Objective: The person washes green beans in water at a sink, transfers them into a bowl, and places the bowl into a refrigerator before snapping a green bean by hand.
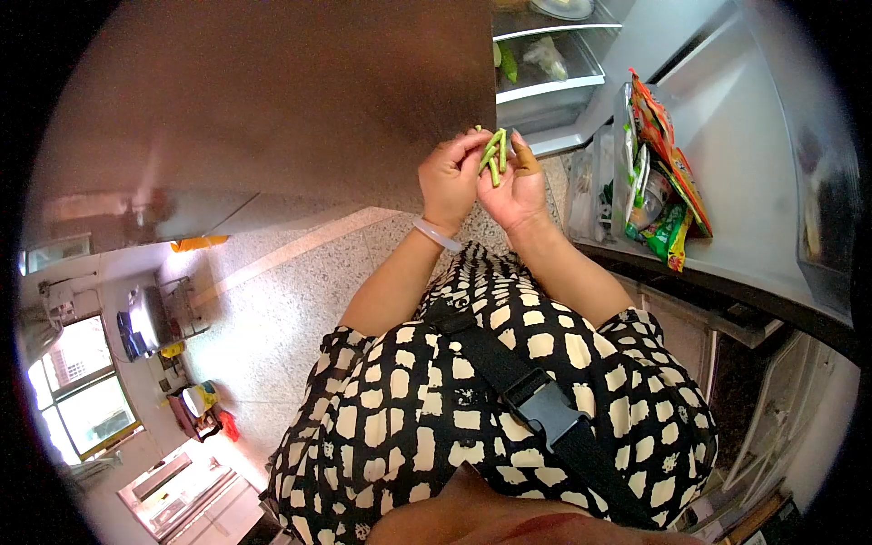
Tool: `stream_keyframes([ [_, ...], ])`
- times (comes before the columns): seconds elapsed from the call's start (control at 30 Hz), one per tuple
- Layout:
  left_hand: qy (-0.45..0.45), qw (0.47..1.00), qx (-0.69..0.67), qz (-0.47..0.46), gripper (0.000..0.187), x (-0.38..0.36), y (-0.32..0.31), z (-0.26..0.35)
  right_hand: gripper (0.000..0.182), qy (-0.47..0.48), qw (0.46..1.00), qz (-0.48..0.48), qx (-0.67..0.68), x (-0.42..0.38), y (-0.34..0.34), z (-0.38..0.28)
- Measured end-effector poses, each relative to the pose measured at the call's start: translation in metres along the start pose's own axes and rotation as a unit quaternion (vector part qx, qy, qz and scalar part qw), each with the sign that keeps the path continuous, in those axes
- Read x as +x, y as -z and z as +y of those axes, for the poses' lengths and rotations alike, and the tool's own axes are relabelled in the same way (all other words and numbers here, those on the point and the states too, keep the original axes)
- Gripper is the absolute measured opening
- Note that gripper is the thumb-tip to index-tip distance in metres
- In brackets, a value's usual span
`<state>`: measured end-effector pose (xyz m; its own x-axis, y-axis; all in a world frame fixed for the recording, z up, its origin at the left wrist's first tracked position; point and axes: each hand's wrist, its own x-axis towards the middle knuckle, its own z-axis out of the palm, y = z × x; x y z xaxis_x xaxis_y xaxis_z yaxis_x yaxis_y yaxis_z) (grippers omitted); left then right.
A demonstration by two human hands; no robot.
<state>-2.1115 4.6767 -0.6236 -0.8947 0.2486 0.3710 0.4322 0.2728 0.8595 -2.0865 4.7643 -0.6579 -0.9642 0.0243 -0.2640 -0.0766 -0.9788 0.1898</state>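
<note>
Several short green vegetable stalks [495,156] lie between my two hands, in front of the open fridge. My left hand [448,177], with a pale bangle on its wrist, has its fingers curled against the stalks from the left. Under them, my right hand [516,189] is cupped palm up and bears the stalks, its thumb raised at the side. Parts of the fingers are hidden behind the stalks. Both hands are close together near the fridge's lower edge.
A fridge shelf [549,84] holds a green vegetable and a clear bag [547,59]. On the right, the open fridge door [754,173] carries colourful food packets [668,173]. A large brown panel [272,109] stands on the left above the speckled floor [300,272].
</note>
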Motion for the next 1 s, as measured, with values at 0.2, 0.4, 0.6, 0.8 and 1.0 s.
stream_keyframes([
  [0.2, -0.131, 0.985, 0.110, -0.020, 0.023, 0.002, 0.006, 0.017, 0.031, 0.006, 1.000, -0.020, -0.017, 0.005, 0.007, -0.003],
  [0.4, -0.224, 0.950, 0.158, -0.150, 0.029, -0.012, -0.006, 0.032, 0.058, -0.040, 0.994, -0.053, -0.085, -0.003, 0.001, -0.010],
  [0.6, -0.166, 0.975, 0.081, -0.127, 0.022, -0.013, -0.010, 0.021, 0.049, -0.040, 0.995, -0.080, -0.032, 0.000, 0.006, -0.015],
  [0.8, -0.091, 0.982, 0.153, -0.067, 0.021, 0.007, -0.001, 0.017, 0.046, -0.060, 0.993, -0.092, 0.043, 0.004, 0.005, -0.017],
  [1.0, -0.037, 0.952, 0.283, -0.108, 0.041, 0.015, -0.002, 0.010, 0.060, -0.038, 0.994, -0.090, -0.047, 0.005, -0.003, -0.006],
])
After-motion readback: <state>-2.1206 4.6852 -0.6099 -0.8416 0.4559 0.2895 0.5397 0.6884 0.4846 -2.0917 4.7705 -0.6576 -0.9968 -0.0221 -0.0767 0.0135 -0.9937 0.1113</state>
